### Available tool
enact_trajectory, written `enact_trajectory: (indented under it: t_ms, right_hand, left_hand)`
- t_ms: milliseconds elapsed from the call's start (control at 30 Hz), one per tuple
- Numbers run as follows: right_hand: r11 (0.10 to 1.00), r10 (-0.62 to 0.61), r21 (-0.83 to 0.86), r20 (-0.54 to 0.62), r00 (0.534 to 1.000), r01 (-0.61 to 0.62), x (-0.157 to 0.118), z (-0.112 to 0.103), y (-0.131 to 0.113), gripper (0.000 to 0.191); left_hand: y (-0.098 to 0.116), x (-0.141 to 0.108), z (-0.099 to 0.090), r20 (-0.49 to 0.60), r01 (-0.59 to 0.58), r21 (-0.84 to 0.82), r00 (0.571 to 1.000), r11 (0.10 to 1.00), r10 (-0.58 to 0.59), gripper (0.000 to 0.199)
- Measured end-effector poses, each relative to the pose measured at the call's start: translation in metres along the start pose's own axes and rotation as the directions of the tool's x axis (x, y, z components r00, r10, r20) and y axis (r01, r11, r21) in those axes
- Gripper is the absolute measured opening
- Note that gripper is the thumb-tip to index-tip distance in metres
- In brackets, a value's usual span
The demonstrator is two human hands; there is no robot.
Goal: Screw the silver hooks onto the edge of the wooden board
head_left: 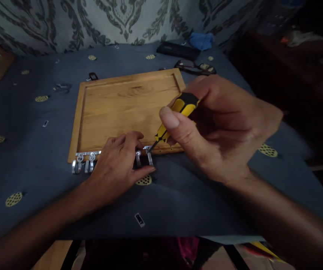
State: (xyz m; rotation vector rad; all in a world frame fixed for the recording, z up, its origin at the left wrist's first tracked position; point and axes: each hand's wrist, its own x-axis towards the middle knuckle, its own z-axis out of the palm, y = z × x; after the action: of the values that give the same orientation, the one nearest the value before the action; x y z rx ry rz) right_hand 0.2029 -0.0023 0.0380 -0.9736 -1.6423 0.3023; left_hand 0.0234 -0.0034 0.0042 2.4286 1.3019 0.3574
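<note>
In my right hand is a yellow and black screwdriver, its handle between thumb and fingers. The shaft slants down to the left, with its tip at a metal hook on the front edge of a framed wooden board. My left hand lies over that edge, fingers curled on the wood and thumb by the hook's lower end, steadying it. Farther left along the edge, more silver hooks are fixed with screws; my left hand covers part of the row. Small holes show right of the screwdriver tip.
Blue cloth with pineapple prints covers the table. Behind the board lie eyeglasses, a black case and a blue cloth. A dark metal piece lies to the left. Patterned curtain hangs at the back.
</note>
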Motion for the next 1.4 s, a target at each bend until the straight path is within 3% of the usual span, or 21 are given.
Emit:
enact_trajectory:
  t_ms: [300, 533, 800, 967, 1033, 1167, 1400]
  right_hand:
    - [0.998, -0.053, -0.022, 0.018, 0.998, 0.053, 0.0, -0.002, 0.001, 0.027]
    - [0.989, 0.038, 0.131, 0.207, 0.978, -0.067, 0.007, -0.01, 0.001, 0.022]
    - [0.933, 0.014, 0.331, 0.362, 0.932, -0.143, 0.006, -0.018, 0.003, 0.014]
    - [0.944, -0.113, 0.328, 0.272, 0.956, 0.018, 0.002, -0.016, 0.009, 0.023]
    - [0.941, -0.122, 0.337, 0.267, 0.956, 0.026, 0.002, -0.015, 0.009, 0.024]
    - [0.951, -0.111, 0.308, 0.277, 0.955, 0.021, 0.003, -0.015, 0.008, 0.021]
    - [0.967, -0.181, 0.22, 0.221, 0.958, 0.132, 0.004, -0.014, 0.008, 0.02]
  left_hand:
    - [0.001, -0.002, -0.001, -0.033, -0.015, -0.013, 0.999, 1.0, 0.015, 0.054]
    - [-0.002, -0.002, 0.003, -0.072, -0.025, 0.037, 0.997, 0.999, 0.028, 0.046]
    - [-0.001, -0.003, 0.004, -0.115, -0.019, 0.076, 0.993, 0.997, 0.028, 0.042]
    - [-0.003, -0.002, 0.005, -0.045, 0.095, 0.042, 0.995, 0.995, -0.093, 0.042]
    - [-0.003, -0.002, 0.005, -0.026, 0.119, 0.034, 0.993, 0.992, -0.118, 0.043]
    - [-0.001, -0.002, 0.004, -0.051, 0.105, 0.037, 0.993, 0.994, -0.104, 0.042]
    - [-0.002, -0.004, 0.005, -0.055, 0.067, 0.054, 0.996, 0.996, -0.064, 0.04]
